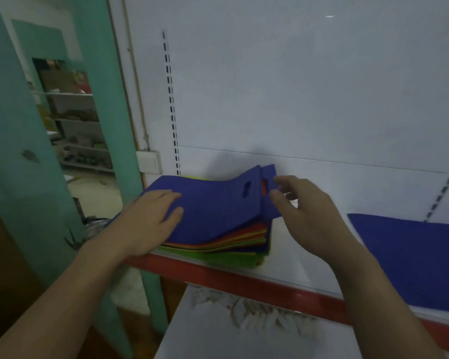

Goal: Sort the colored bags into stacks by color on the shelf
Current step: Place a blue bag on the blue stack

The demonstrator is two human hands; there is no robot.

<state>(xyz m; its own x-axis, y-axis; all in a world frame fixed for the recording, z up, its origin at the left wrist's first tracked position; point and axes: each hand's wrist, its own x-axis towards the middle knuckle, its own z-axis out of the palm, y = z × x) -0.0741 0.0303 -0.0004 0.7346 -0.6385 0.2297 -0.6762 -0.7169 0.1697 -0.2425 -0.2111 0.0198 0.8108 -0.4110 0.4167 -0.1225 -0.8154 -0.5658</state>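
On red-edged shelf (pixel 286 251), left hand (pixel 145 221) flat on pile (pixel 233 238); right hand (pixel 309 211), pinch on bag (pixel 213 208).

A green pillar (pixel 119 99) stands at left, with a white wall box (pixel 148 161) just beside it. A slotted strip (pixel 172 99) runs up the white back panel (pixel 296 86). Cluttered racks (pixel 78 120) fill the far room. A frayed pale cloth (pixel 257 314) lies lower down

White back panel (pixel 296 86), teal pillar (pixel 106 99), dim light.
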